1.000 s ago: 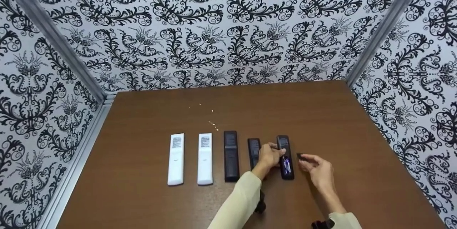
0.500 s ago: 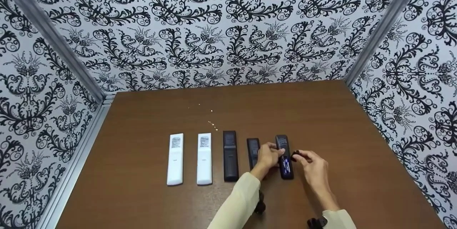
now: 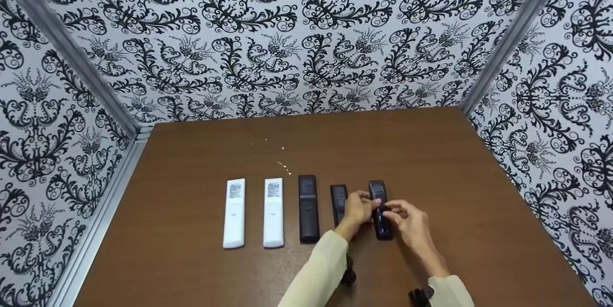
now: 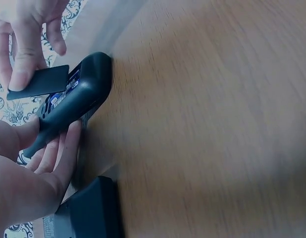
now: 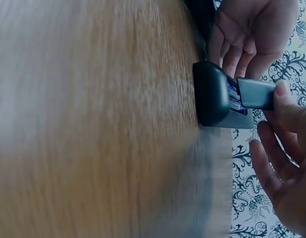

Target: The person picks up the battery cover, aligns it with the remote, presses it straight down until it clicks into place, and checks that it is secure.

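A black remote control (image 3: 384,233) lies face down at the right end of a row of remotes. My left hand (image 3: 358,210) grips its sides, thumb on one edge and fingers on the other. Above its battery bay, my right hand (image 3: 414,225) pinches a thin black battery cover (image 5: 256,93) between thumb and fingers. In the left wrist view, the cover is tilted over the opening, with batteries (image 4: 59,98) showing beneath. The right wrist view shows the cover's front edge close to the bay; whether it touches cannot be told.
A smaller black remote (image 3: 339,198) lies just left, partly behind my left hand. Farther left are a larger black remote (image 3: 309,209) and two white remotes (image 3: 273,213), all face down. Patterned walls (image 3: 306,58) enclose the brown table (image 3: 201,153).
My right hand has moved left with the battery cover, from beside the remote to over its battery bay. The left hand keeps its grip on the remote in the same place.
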The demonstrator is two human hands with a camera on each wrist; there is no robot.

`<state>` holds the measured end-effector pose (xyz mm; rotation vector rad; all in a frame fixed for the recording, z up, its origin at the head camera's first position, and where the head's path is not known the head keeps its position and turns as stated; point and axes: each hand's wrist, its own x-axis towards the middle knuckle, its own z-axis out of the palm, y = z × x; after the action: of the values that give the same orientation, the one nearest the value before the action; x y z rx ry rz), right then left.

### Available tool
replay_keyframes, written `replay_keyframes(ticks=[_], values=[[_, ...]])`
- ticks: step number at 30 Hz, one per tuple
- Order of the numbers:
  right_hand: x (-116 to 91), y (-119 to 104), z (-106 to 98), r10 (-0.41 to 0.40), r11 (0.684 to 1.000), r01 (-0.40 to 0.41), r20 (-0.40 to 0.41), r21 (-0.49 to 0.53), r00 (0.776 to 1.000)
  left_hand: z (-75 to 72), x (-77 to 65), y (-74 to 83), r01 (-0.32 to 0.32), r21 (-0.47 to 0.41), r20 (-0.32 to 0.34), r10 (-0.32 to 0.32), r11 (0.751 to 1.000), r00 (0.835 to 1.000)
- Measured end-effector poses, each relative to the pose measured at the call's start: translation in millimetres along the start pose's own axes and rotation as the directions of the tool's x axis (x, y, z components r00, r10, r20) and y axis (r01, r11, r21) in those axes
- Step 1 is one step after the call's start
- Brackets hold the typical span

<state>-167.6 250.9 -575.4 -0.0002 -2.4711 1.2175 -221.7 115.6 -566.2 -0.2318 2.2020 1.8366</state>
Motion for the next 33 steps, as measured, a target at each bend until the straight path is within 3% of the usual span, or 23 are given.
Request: replay_keyframes(ticks=[18,28,33], values=[[0.4,3.7,3.1,0.098,0.995,-0.097,0.116,-0.018,0.988,0.7,-0.5,0.3,0.002,0.001,-0.023,-0.002,1.000,1.000],[-3.0,9.4,10.1,-0.033,0.997,0.035,0.029,-0.074,0.999,1.9,0.2,0.6,0.003,0.004,-0.019,-0.003,1.000,1.000],[-4.0,10.2,10.8,0.011,0.998,-0.010,0.022,-0.061,1.000,3.5,0.9,-0.9,-0.007,0.031,-0.022,0.008,0.999,1.000]])
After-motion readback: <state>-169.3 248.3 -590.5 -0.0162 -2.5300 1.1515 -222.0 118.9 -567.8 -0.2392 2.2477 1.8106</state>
